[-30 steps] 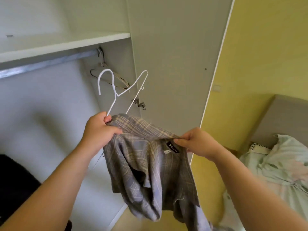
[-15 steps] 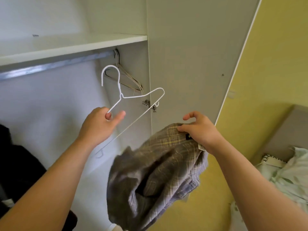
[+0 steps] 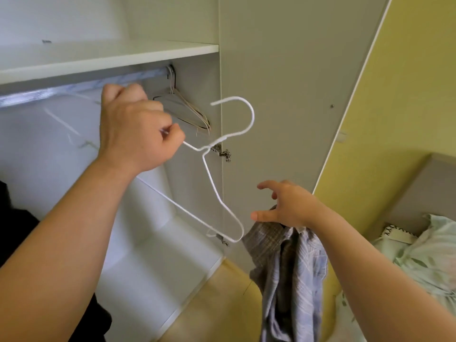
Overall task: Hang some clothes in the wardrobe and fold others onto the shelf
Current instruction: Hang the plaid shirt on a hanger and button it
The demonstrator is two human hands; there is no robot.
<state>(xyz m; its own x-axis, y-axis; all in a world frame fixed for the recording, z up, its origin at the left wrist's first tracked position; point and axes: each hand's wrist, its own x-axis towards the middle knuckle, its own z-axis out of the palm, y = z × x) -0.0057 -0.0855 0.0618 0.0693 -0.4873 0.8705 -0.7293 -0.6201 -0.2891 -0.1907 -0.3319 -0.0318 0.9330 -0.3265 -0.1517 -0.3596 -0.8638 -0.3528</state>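
Our left hand [image 3: 133,134] is clamping 1 shoulder of the white wire hanger [image 3: 206,148], whose long axis is slanting down toward the grey plaid cotton shirt [image 3: 288,267]; we are pinching that in our right hand [image 3: 288,206], just beside the hanger's lower tip.

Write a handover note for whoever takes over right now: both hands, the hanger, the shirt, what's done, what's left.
Left hand grips the white wire hanger by one shoulder end, tilted, in front of the rail.
Right hand holds the plaid shirt bunched, thumb and forefinger stretched out.
Done: hanger and shirt are both in hand.
Left: the shirt is not on the hanger; thread it on, hook it on the rail near the spare hangers, then fold other clothes onto the shelf.
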